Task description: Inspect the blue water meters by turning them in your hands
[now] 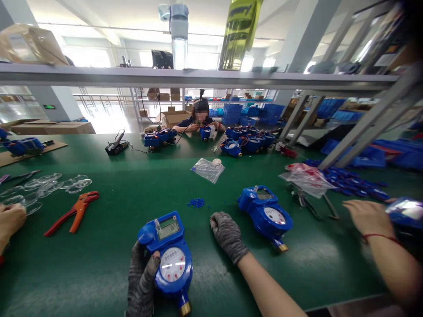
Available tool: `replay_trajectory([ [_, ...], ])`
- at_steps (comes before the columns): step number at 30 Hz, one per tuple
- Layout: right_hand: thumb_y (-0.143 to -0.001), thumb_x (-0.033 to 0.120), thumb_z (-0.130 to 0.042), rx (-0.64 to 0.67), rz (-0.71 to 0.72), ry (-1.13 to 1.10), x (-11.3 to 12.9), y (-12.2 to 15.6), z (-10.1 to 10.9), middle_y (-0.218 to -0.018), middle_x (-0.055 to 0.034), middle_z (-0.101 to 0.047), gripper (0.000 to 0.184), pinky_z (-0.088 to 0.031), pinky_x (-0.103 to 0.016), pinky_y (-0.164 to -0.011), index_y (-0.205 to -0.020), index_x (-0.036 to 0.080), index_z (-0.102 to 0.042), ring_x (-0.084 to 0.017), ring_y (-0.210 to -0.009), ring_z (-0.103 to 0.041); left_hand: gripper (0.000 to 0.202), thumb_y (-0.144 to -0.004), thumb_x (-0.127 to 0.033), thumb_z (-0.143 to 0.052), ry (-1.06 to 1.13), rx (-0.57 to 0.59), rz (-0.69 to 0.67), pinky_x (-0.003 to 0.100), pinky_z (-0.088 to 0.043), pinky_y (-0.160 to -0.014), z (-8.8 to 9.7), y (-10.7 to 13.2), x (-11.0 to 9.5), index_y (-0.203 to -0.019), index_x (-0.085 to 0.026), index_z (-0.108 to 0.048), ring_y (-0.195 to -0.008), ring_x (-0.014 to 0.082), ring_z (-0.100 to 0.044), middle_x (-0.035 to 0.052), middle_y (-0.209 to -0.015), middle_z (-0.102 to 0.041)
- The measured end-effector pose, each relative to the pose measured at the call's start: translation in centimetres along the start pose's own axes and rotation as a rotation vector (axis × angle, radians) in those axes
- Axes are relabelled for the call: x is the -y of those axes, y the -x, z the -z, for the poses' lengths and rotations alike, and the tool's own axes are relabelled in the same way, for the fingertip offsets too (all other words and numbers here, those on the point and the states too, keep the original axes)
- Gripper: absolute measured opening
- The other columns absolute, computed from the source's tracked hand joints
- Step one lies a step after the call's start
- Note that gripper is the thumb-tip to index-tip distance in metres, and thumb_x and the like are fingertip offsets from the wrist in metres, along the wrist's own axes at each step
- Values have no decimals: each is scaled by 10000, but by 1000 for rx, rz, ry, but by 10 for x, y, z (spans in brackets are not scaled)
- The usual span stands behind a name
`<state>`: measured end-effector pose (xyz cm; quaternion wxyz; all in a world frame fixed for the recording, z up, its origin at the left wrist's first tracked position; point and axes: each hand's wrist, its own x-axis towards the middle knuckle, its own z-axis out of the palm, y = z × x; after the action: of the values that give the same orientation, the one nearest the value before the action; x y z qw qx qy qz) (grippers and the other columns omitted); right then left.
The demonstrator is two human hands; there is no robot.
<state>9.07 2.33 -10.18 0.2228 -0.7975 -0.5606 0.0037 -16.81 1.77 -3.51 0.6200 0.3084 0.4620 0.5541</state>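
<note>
My left hand (142,277), in a grey knitted glove with bare fingertips, is closed on the left side of a blue water meter (174,259). The meter has a small display, a round white dial and a brass pipe end pointing toward me. My right hand (228,234), gloved alike, rests on the green table with its fingers curled together; whatever they may hold is hidden. Just beyond it lies a small heap of blue bits (197,202). A second blue water meter (267,215) sits to its right, apart from it.
Orange-handled cutters (74,213) and clear rings (46,187) lie left, pliers (309,203) right. A plastic bag (208,170) is ahead. Co-workers' hands show at left (11,222) and right (370,220); another person (200,116) sits opposite. A shelf (205,78) crosses above.
</note>
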Motion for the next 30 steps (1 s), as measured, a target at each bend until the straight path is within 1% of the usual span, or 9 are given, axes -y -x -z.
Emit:
replay_trajectory([
  [3,-919,260,-515,26,-56,10,-1,-4,1,-956,-40,-620,155,-344,-221,-793,-921,195,-656,-146,-902,-532,830,-593,-450,-839,16,-5,1,306,-573,-770,-2,1,0,-1326,-292,-482,-985,260,-657,51,-1136,-663],
  [6,-944,265,-470,41,-72,49,0,-12,1,-1011,-64,-627,213,-352,-229,-841,-966,189,-668,-161,-955,-534,802,-587,-444,-843,24,-18,-2,323,-570,-813,-1,0,2,-1301,-307,-505,-1008,259,-648,30,-1147,-658],
  [10,-961,277,-441,43,-52,96,2,-15,2,-1052,-89,-621,257,-357,-233,-885,-1013,185,-675,-168,-985,-529,875,-547,-464,-856,13,-17,20,350,-571,-821,3,-3,3,-1322,-293,-487,-1043,289,-635,54,-1181,-644],
  [13,-950,286,-462,49,-57,110,3,-16,3,-1053,-88,-617,243,-362,-236,-876,-1022,194,-675,-171,-982,-526,933,-502,-492,-865,-27,-17,43,313,-576,-769,4,-3,-1,-1328,-277,-486,-1072,302,-621,74,-1207,-629],
  [17,-932,271,-482,45,-77,111,5,-21,3,-1030,-80,-617,217,-368,-248,-847,-990,192,-676,-184,-974,-527,861,-564,-509,-835,-49,20,30,269,-569,-773,5,-1,-4,-1322,-291,-489,-1082,273,-620,62,-1241,-610],
  [19,-920,257,-491,31,-96,65,4,-23,2,-1007,-77,-621,201,-370,-249,-832,-961,180,-673,-184,-961,-531,841,-587,-508,-826,-53,42,26,278,-571,-789,5,-1,-3,-1326,-303,-483,-1074,266,-624,56,-1250,-604],
  [22,-913,246,-493,23,-139,-91,-5,-26,2,-989,-72,-636,195,-377,-234,-811,-936,160,-667,-162,-921,-551,846,-580,-502,-834,-46,37,30,289,-573,-793,6,-2,-1,-1323,-296,-487,-1074,269,-624,62,-1245,-607],
  [26,-918,287,-490,84,-167,-216,-25,-30,7,-943,-38,-667,222,-402,-203,-749,-950,169,-676,-126,-829,-591,859,-569,-479,-842,-22,23,4,325,-574,-806,6,-3,1,-1327,-278,-490,-1075,288,-622,73,-1221,-621],
  [30,-882,275,-534,139,-137,-315,-33,-30,11,-964,-6,-675,199,-430,-183,-757,-999,189,-669,-112,-858,-617,840,-591,-469,-832,-9,2,-12,369,-556,-855,4,-3,3,-1329,-269,-483,-1059,293,-627,75,-1176,-644],
])
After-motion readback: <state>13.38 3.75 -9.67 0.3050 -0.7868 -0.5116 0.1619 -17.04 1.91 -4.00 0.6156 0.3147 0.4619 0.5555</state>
